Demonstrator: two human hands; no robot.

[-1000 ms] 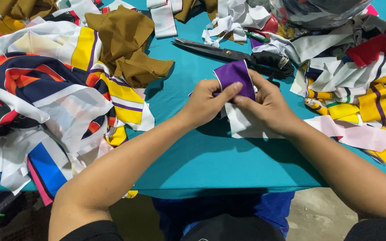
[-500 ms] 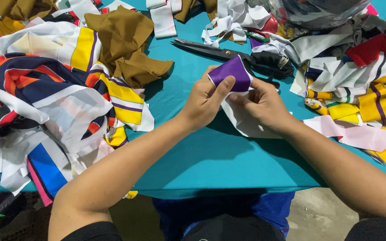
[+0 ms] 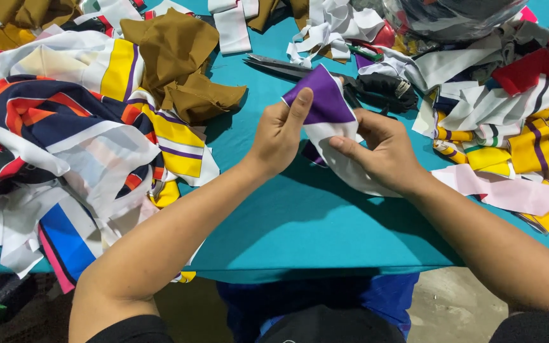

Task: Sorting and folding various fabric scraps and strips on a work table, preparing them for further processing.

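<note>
The left hand (image 3: pixel 281 133) held a purple-and-white fabric scrap (image 3: pixel 328 111) above the teal desk (image 3: pixel 300 222), its grip closed on the scrap's left edge, with the thumb pressed up along the purple part. The right hand (image 3: pixel 382 149) gripped the same scrap from the other side, thumb on the white lower part and fingers curled behind it, so the cloth stood raised between the two grips. The white tail of the scrap hung down below the right grip and lay on the desk.

Just beyond the two grips, a pair of black-handled scissors (image 3: pixel 325 73) lay flat on the desk, blades pointing left. Left of the left grip sat a crumpled brown cloth (image 3: pixel 179 63), and farther left a large heap of striped fabric pieces (image 3: pixel 65 140) in navy, orange, white and yellow. Right of the right grip lay a second pile of white, yellow and red cloth strips (image 3: pixel 509 121), with a pale pink strip (image 3: pixel 503 190) nearest the right wrist. A clear plastic bag (image 3: pixel 452 16) rested at the far edge, well beyond the right grip.
</note>
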